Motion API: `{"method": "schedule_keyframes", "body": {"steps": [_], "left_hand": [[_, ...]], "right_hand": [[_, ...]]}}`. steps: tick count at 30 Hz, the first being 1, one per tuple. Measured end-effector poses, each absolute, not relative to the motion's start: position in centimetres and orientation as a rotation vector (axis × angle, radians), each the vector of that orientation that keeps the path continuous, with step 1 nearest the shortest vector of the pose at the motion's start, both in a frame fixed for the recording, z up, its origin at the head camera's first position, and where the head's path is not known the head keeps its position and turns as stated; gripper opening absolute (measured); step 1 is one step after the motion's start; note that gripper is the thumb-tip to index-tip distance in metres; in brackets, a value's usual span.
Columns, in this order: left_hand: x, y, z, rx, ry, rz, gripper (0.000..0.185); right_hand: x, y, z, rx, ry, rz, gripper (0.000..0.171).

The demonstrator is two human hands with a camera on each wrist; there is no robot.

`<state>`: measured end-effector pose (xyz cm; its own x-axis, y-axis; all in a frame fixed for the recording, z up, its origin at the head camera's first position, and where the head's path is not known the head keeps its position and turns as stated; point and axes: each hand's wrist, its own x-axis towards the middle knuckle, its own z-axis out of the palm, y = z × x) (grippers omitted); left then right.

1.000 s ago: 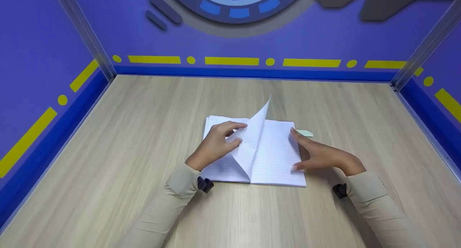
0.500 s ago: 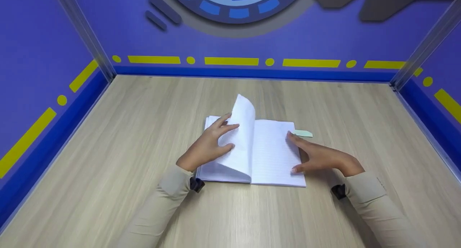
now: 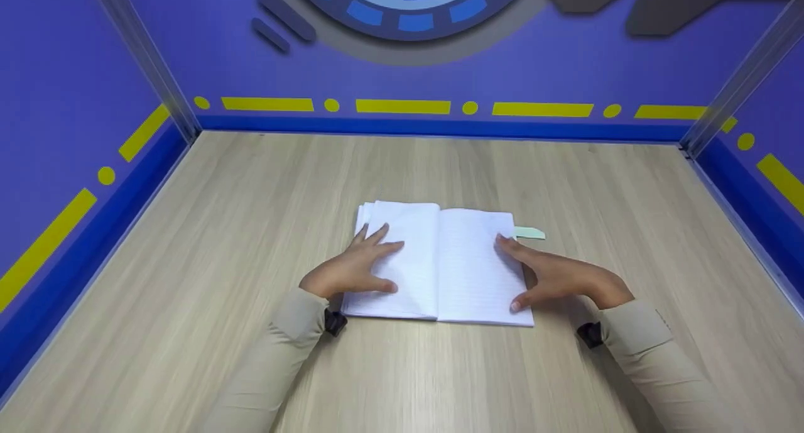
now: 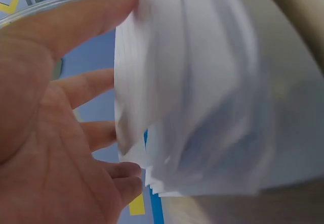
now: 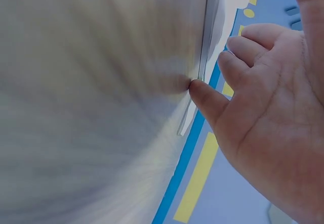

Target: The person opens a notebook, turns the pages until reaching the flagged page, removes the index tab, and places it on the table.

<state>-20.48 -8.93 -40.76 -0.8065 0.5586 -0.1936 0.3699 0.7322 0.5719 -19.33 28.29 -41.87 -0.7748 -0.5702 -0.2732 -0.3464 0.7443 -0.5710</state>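
Observation:
A notebook (image 3: 471, 269) lies open on the wooden table, both white pages facing up; faint lines show on the right one. Spread across the left page, my left hand (image 3: 352, 271) rests with straight fingers and the thumb apart. In the left wrist view its thumb touches the bowed pages (image 4: 202, 82), and the fingers lie along their outer side. My right hand (image 3: 556, 277) rests at the right page's outer edge, a finger and the thumb on the paper. The right wrist view shows the right palm (image 5: 268, 97) with fingers extended, one fingertip touching the table.
A pale green tab (image 3: 531, 233) sticks out from the notebook's right side. Blue panels (image 3: 402, 81) with yellow marks stand behind and at both sides of the wooden table (image 3: 282, 188). Each sleeve has a small black device (image 3: 336, 322) at the wrist.
The raised page has swung over to the left and now lies flat. My left hand moved left and down with it, fingers spreading. The right hand stayed nearly still at the right edge.

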Motion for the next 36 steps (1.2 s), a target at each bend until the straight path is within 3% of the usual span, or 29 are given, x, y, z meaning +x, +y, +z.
{"method": "schedule_keyframes", "body": {"steps": [15,36], "left_hand": [[-21.6,-10.8,-41.2,0.688,2.395,0.631,0.095],[-21.6,-11.1,-41.1,0.676,2.382,0.629,0.098]], "right_hand": [[-19.3,28.0,-41.8,-0.728,2.459,-0.640,0.118],[-19.5,28.2,-41.6,-0.713,2.412,-0.562,0.123]]}}
